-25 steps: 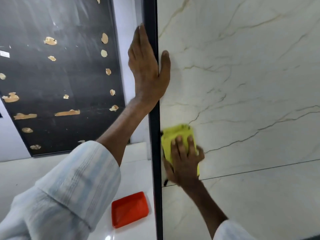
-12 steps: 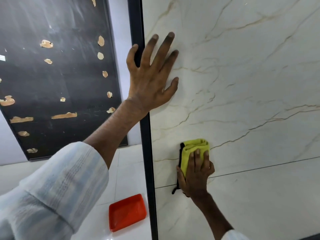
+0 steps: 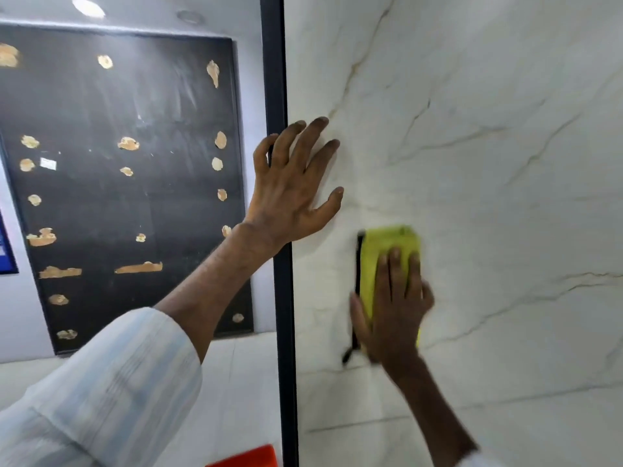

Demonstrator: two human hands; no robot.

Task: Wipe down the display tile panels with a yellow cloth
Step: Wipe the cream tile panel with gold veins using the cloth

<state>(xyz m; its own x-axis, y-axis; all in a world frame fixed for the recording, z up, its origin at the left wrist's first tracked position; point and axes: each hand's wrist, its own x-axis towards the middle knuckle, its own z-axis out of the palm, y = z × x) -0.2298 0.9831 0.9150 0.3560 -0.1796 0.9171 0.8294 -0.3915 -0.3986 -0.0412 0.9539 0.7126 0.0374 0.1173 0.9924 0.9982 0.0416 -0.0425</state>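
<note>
One marble panel (image 3: 472,163) | left hand (image 3: 290,197) splayed on it | right hand (image 3: 394,315), blurred, seemingly presses yellow cloth (image 3: 381,244) flat-fingered

Far wall (image 3: 251,62) is pale white. Against it stands a big dark board (image 3: 135,197) w/ thin black frame; many rough tan patches are spread on it, plus one small white label (image 3: 48,163) at upper L. A blue sign (image 3: 5,246) is cut off at L edge. Two round ceiling lights (image 3: 88,7), one bright. Floor (image 3: 236,382) is glossy white tiles; a corner of a red-orange tray (image 3: 249,458) lies at the bottom.
</note>
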